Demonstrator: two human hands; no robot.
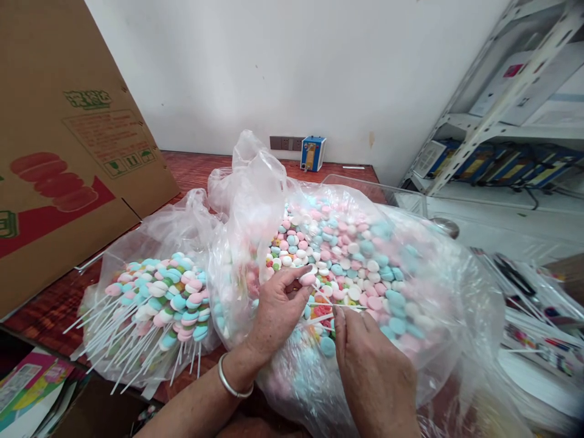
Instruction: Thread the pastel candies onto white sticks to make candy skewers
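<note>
My left hand point(281, 305), with a bangle on its wrist, pinches a pink-and-white marshmallow point(307, 279) between thumb and fingertips. Close by on its right, my right hand point(371, 365) is closed on thin white sticks point(325, 317); how many it grips is hidden. Both hands are over a large open clear plastic bag point(258, 164) full of round pink, white and blue marshmallows point(333, 243), with some gummy-like orange, red and green pieces among them. Left of it, stacked marshmallow sticks point(159, 298) lie in a heap on a second clear bag point(177, 213).
A tall cardboard box point(59, 140) stands at the left on the reddish wooden table point(191, 167). A small blue-and-white box point(313, 153) sits by the wall socket. On the right are metal shelves point(474, 128) with more boxes and a cluttered lower surface.
</note>
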